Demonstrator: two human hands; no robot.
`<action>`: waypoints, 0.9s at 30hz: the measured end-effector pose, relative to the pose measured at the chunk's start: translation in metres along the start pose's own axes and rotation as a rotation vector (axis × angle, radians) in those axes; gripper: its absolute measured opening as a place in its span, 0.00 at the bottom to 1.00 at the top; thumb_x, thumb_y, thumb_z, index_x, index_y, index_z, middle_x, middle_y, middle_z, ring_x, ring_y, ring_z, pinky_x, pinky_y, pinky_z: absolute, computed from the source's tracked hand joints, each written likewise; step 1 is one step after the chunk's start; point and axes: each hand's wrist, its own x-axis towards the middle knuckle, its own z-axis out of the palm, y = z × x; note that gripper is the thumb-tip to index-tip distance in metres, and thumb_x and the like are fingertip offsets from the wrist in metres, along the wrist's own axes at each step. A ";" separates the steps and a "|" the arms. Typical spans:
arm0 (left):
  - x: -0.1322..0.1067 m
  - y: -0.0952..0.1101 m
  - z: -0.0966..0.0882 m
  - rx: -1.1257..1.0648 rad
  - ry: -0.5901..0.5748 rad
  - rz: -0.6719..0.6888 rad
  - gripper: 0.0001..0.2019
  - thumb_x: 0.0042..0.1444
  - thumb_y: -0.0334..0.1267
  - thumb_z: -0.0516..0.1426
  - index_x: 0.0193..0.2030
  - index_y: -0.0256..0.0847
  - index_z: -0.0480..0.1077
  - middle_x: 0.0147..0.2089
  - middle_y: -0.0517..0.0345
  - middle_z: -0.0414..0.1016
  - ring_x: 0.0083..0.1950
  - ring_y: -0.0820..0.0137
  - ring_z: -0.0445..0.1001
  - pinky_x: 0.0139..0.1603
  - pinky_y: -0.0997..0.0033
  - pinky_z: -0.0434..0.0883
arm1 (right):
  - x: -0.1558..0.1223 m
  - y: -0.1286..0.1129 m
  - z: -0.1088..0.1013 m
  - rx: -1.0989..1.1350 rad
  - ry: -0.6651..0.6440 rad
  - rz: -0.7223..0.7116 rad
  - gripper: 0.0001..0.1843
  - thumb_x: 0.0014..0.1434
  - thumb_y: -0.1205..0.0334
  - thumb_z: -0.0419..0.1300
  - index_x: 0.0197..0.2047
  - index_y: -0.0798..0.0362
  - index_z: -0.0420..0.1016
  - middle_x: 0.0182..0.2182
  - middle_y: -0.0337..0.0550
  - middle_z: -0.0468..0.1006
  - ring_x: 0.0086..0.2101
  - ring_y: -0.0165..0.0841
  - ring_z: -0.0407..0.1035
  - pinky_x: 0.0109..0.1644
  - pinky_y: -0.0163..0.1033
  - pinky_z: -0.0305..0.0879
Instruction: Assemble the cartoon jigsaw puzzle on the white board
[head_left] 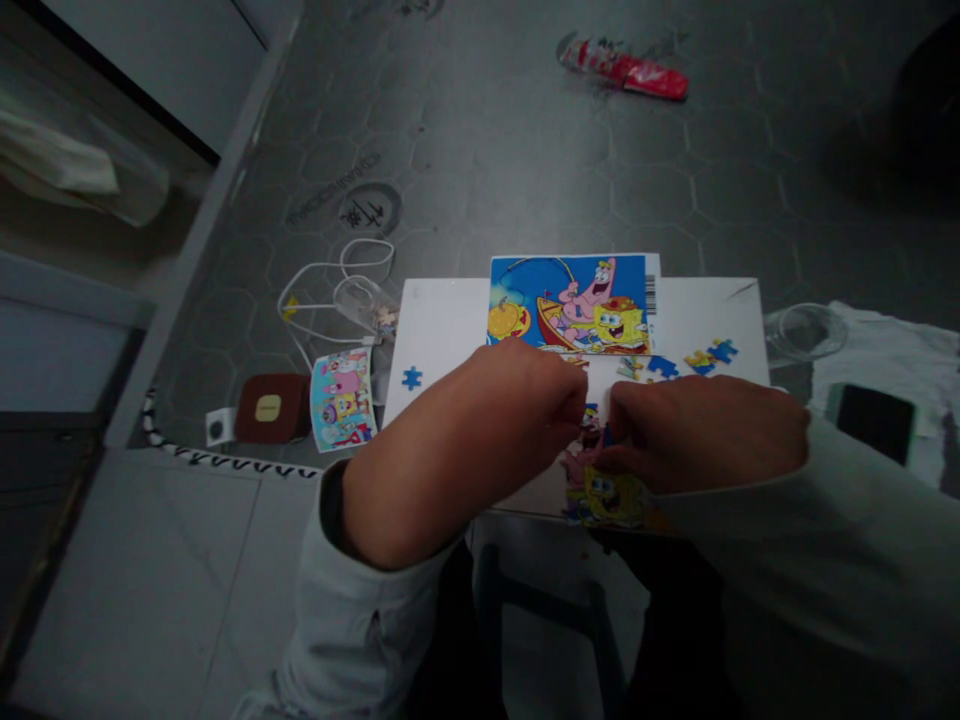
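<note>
A partly assembled cartoon jigsaw puzzle point(611, 497) lies at the near edge of a white board, showing a yellow figure and some pink. My left hand point(529, 400) reaches over it from the left with its fingers curled together at the puzzle's upper part; whatever they grip is hidden. From the right, my right hand point(697, 430) pinches a blue jigsaw piece point(608, 436) just above the assembled part. Behind both hands lies the reference picture point(570, 305), with a pink and a yellow figure and a boat. Loose jigsaw pieces point(711, 355) are scattered beyond my right hand.
The white board point(442, 310) carries one blue piece point(412, 377) at left. Left of it are a cartoon card point(343, 400), a brown box point(271, 408) and a white cable point(300, 290). At right are a clear cup point(806, 330) and a dark phone-like object point(876, 423). A red package point(652, 78) lies on the floor.
</note>
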 end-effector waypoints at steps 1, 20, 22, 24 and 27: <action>-0.002 -0.001 0.000 0.020 -0.020 -0.015 0.09 0.63 0.31 0.57 0.37 0.43 0.79 0.34 0.60 0.80 0.33 0.69 0.74 0.36 0.69 0.65 | 0.000 0.001 0.001 0.005 0.005 -0.004 0.26 0.58 0.35 0.59 0.47 0.46 0.80 0.34 0.52 0.81 0.33 0.48 0.76 0.32 0.45 0.58; -0.003 0.008 0.006 0.161 -0.141 -0.196 0.13 0.67 0.33 0.52 0.44 0.42 0.80 0.40 0.50 0.79 0.39 0.59 0.77 0.40 0.60 0.72 | 0.000 -0.001 0.000 0.005 0.001 -0.002 0.26 0.58 0.37 0.61 0.50 0.46 0.80 0.34 0.54 0.82 0.34 0.52 0.77 0.32 0.48 0.61; -0.002 0.009 0.006 0.170 -0.116 -0.194 0.14 0.68 0.33 0.51 0.44 0.42 0.80 0.40 0.50 0.80 0.40 0.58 0.77 0.41 0.60 0.72 | 0.000 -0.002 -0.001 -0.009 -0.020 0.005 0.26 0.58 0.37 0.61 0.50 0.46 0.80 0.34 0.53 0.82 0.34 0.51 0.77 0.32 0.48 0.61; -0.001 0.011 0.006 0.188 -0.093 -0.194 0.15 0.67 0.31 0.51 0.45 0.42 0.80 0.39 0.50 0.79 0.39 0.57 0.78 0.40 0.59 0.73 | 0.001 -0.003 -0.002 -0.022 -0.038 0.008 0.25 0.58 0.38 0.60 0.49 0.46 0.80 0.34 0.53 0.82 0.35 0.52 0.77 0.32 0.47 0.61; 0.001 0.013 0.007 0.198 -0.078 -0.195 0.16 0.67 0.29 0.51 0.47 0.41 0.80 0.37 0.49 0.79 0.39 0.54 0.79 0.39 0.56 0.74 | 0.002 -0.002 -0.001 -0.021 -0.043 0.006 0.24 0.58 0.39 0.60 0.48 0.47 0.80 0.35 0.54 0.82 0.36 0.54 0.77 0.32 0.47 0.61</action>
